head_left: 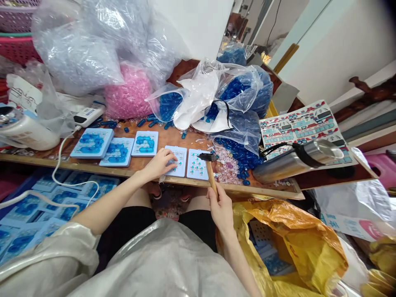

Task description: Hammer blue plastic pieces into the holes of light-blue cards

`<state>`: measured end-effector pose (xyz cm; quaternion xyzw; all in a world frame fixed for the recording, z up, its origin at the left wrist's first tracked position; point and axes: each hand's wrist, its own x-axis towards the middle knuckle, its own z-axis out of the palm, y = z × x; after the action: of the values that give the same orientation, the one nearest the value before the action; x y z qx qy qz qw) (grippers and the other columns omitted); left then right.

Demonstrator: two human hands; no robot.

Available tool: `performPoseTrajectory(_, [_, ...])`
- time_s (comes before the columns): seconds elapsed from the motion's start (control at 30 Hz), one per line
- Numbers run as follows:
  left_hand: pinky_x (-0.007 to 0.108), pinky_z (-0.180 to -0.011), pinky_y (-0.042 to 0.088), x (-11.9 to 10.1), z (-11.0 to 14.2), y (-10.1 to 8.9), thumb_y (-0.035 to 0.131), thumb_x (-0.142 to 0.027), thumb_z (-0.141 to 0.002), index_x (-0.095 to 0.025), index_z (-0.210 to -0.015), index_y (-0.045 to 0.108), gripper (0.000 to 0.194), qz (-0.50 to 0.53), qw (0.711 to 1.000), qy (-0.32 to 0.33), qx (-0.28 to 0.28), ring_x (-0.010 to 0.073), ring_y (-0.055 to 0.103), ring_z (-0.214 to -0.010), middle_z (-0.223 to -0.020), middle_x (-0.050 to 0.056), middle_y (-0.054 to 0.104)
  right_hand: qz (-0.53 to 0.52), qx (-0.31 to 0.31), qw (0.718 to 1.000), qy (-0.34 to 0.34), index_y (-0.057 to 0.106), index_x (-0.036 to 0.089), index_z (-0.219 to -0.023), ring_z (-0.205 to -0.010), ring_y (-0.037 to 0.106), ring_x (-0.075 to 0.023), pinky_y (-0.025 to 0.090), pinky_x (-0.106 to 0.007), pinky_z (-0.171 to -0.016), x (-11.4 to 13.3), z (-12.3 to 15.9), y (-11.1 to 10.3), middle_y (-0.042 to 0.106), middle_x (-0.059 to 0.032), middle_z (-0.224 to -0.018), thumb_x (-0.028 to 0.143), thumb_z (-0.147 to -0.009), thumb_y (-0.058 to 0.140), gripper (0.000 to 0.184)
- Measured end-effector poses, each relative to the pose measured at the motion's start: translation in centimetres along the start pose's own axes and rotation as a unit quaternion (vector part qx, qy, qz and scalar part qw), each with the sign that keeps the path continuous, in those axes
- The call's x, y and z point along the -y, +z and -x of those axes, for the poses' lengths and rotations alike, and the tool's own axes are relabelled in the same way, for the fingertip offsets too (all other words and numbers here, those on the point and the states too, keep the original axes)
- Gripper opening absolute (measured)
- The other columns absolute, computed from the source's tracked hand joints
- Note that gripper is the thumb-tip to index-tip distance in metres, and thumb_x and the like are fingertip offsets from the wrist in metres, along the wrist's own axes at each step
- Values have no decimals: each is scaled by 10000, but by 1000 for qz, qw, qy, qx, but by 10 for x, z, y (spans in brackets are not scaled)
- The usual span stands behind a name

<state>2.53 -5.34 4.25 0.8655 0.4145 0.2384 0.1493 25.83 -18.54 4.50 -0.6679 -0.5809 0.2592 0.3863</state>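
My right hand (221, 206) is wrapped round the wooden handle of a hammer (211, 175). Its dark head hovers over or rests on the upper part of a pale blue square plastic panel (198, 175) with small turquoise-and-white pieces; contact is unclear. On the neighbouring panel (181, 168) to the left lies my left hand (159, 165), fingers bent and tips close together at its surface. Whatever they pinch is too small to make out. Left of that hand, three panels with blue translucent parts, including one panel (144, 143), lie on the wooden table (145, 127).
Loose clear rings (229, 167) and blue capsule-shaped parts (244, 159) lie right of the panels. Behind are bags of blue parts and a pink-filled bag (128, 93). A steel flask (297, 161) lies at right near a sticker sheet (305, 128). A yellow sack (291, 222) stands below.
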Motion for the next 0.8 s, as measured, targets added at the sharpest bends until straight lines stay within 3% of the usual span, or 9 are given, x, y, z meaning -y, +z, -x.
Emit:
performPoseTrajectory(0.33, [333,-858,396,3,9,9,521,-340,-821,-165,-920,576,208,23,998,-2,-65,182,462,-943,-957,66,548,30,47,998,-40,560,153,-1105,-715,549,-140,414,-220,-645,17,1,17,615,-44,-837,394,-878,391,372])
performPoseTrajectory(0.63, [331,-880,397,3,11,15,494,-321,-836,-176,-882,604,187,76,994,-9,-82,167,467,-955,-961,59,542,40,43,995,-80,550,158,-1129,-712,575,-149,442,-249,-697,33,-6,18,634,-49,-822,365,-887,378,362])
performPoseTrajectory(0.8, [337,-880,398,6,9,15,543,-307,-803,-174,-862,608,160,68,995,-19,-66,177,460,-955,-955,59,530,60,55,993,-85,537,159,-1143,-782,593,-167,446,-253,-708,29,-7,25,640,-65,-906,350,-893,364,359])
